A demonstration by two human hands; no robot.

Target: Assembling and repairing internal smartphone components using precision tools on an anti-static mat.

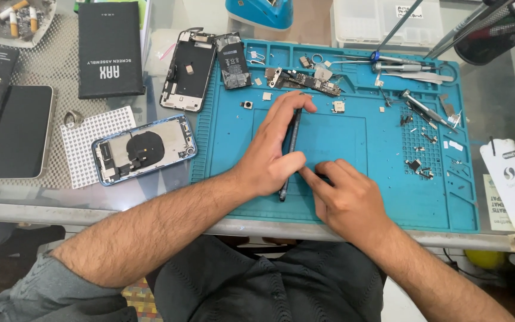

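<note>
Hands meet at the centre of the frame over a blue silicone repair mat (388, 197). Left hand (272, 152) has its fingers clamped round a slim dark metal screwdriver (290, 156) — tip downward on the mat. Right hand (347, 197) rests curled just beside it, fingertips together near the shaft; whether it pinches anything I cannot tell. Opened blue phone housing (144, 149) lies at left.

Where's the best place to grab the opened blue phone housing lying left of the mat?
Probably take the blue phone housing by its two long edges, coming from above. It lies flat and open side up on the glass table, tilted slightly, with a dark round coil and parts exposed inside, so pinching the frame avoids touching them. Its right end nearly meets the blue mat, so the long sides look freer.
</note>
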